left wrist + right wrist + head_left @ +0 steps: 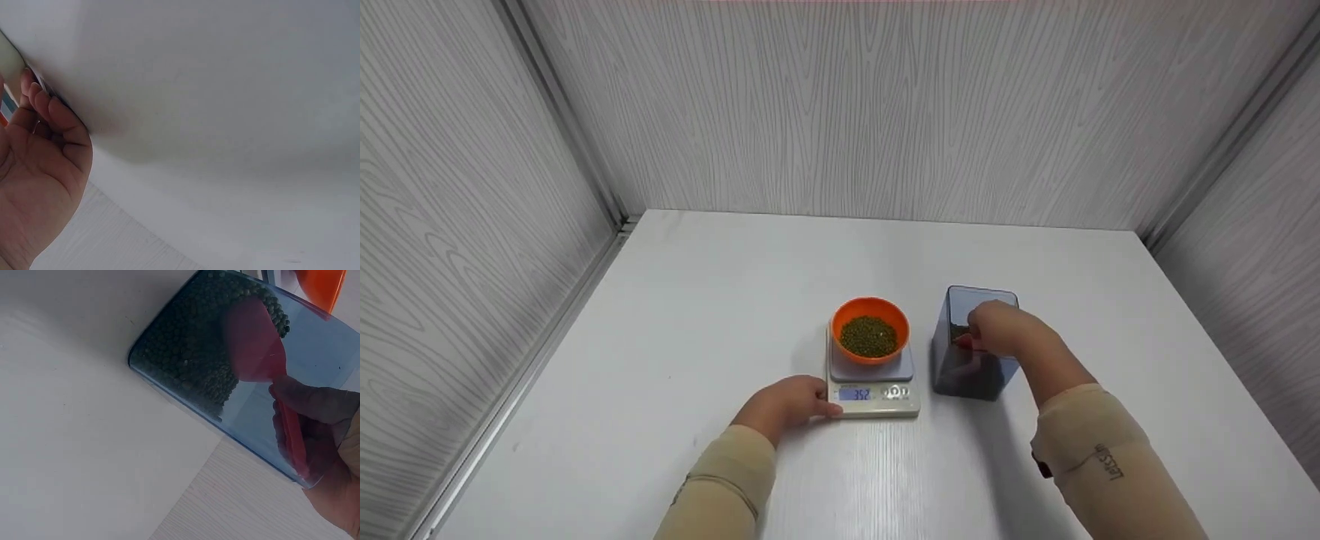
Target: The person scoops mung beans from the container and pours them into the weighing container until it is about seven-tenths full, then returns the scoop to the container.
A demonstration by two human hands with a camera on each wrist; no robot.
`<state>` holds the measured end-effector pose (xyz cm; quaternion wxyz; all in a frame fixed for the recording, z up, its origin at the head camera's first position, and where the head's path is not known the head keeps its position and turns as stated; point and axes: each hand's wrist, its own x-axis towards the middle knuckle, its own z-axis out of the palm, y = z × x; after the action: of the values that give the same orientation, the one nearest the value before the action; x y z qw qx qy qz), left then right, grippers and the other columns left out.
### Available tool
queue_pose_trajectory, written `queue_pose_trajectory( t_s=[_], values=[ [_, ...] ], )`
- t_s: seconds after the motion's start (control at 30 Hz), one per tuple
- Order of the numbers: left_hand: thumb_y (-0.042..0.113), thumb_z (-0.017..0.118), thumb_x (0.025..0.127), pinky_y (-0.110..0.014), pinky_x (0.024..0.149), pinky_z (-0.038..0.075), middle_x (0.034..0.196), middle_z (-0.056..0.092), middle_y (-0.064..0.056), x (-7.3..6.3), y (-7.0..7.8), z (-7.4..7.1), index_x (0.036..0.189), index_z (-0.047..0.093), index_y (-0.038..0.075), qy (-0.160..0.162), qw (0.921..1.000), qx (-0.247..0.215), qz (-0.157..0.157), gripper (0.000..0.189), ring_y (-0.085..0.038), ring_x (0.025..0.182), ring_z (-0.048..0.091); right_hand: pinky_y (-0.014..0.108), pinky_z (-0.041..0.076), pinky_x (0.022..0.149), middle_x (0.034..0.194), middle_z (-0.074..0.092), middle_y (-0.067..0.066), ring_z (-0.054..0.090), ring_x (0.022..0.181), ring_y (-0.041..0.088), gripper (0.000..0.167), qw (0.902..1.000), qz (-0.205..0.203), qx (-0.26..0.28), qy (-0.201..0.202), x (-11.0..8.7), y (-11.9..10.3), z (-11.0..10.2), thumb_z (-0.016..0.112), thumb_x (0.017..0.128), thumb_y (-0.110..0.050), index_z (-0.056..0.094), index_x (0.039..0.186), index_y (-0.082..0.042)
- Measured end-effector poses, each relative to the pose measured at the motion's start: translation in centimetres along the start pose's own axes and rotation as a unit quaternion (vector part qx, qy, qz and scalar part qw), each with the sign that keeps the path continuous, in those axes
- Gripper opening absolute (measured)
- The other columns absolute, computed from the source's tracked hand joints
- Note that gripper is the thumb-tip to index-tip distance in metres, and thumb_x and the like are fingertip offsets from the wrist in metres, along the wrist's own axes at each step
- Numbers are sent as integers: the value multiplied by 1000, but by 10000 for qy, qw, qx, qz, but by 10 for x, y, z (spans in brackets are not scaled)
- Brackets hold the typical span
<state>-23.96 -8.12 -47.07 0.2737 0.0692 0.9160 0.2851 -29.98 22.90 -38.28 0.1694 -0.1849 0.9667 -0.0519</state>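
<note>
A kitchen scale (900,409) with a lit display reading about 352 carries an orange bowl (840,322) of green mung beans (868,337). My left hand (793,401) grips the scale's front left corner, thumb over the front edge and fingers curled at the side, also seen on the left hand (48,163) in the left wrist view. To the right stands a tall see-through blue container (971,379). Inside it my right hand (315,424) grips the handle of a red scoop (256,343), whose bowl dips into mung beans (180,343) seen through the wall.
The white table (720,300) bears the scale and container close together near its middle. Pale wood-grain panels (840,112) rise behind it and at both sides. Both forearms wear beige sleeves (1095,442).
</note>
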Motion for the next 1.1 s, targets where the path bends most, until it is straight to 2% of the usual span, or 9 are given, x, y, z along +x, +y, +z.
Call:
queue_pose_trajectory(
  t_s=[0.23,0.4,0.77,1.1],
  values=[
    [42,66,80,-33,66,32,69,44,-1,1,1,-1,74,52,15,11,9999,133,106,31,-18,73,46,30,41,58,67,52,4,48,65,18,8,9993,-126,338,74,-6,4,-3,61,84,-4,62,76,-5],
    [41,65,81,-32,64,32,68,43,-1,1,1,-1,74,51,14,30,9996,208,177,31,-18,71,45,32,44,62,70,56,3,49,68,18,2,9986,-158,491,135,-9,13,-11,64,82,-5,65,80,-3],
    [41,66,80,-32,64,32,68,43,0,2,0,-2,73,50,15,22,9999,40,94,32,-17,70,44,33,46,65,80,57,4,50,75,20,4,9930,-348,957,603,-26,31,-21,66,81,-7,65,85,-7],
    [42,67,79,-32,63,31,68,42,0,1,-1,-1,73,51,15,-8,10000,-84,-27,32,-18,70,44,32,45,68,86,55,5,49,80,21,9,9865,-286,1392,808,-39,48,-15,65,83,-11,63,91,-8]
  ],
)
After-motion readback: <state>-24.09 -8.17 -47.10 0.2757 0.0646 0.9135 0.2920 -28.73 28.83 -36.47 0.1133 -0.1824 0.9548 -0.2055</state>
